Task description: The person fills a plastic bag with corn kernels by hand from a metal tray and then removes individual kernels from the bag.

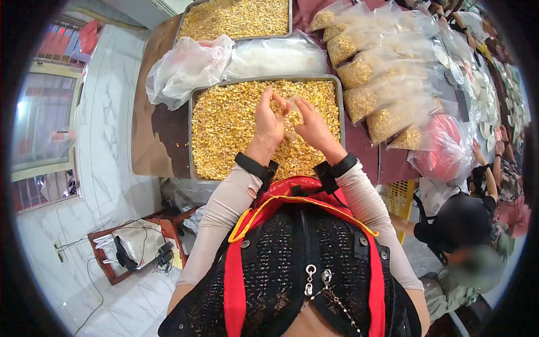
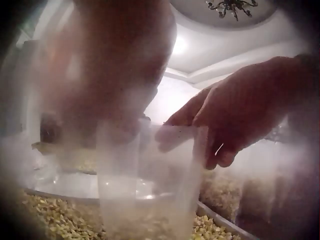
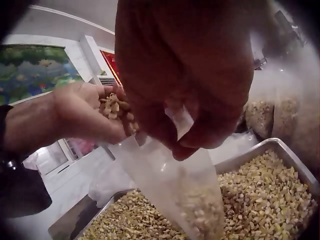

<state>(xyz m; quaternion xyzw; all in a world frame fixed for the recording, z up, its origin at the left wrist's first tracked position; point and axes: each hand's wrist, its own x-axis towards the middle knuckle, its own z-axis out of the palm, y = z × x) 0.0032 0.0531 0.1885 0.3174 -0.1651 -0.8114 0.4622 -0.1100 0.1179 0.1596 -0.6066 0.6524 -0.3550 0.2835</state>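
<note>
Over a metal tray [image 1: 342, 112] of yellow corn kernels [image 1: 230, 129], both hands meet at the mouth of a clear plastic bag [image 3: 192, 192]. My left hand [image 1: 268, 126] is cupped around a handful of kernels [image 3: 116, 107], held at the bag's opening in the right wrist view. My right hand [image 1: 314, 130] pinches the bag's rim between thumb and fingers. The bag hangs over the tray with some kernels in its lower part. In the left wrist view the near hand is blurred, and its palm is hidden.
Several filled bags [image 1: 359, 70] lie in a row on the right. A second corn tray [image 1: 291, 17] stands behind, with crumpled plastic [image 1: 188, 67] and a clear plastic bundle [image 1: 275, 56] between. A pink bag [image 1: 441, 146] sits at right, near other people [image 1: 460, 222].
</note>
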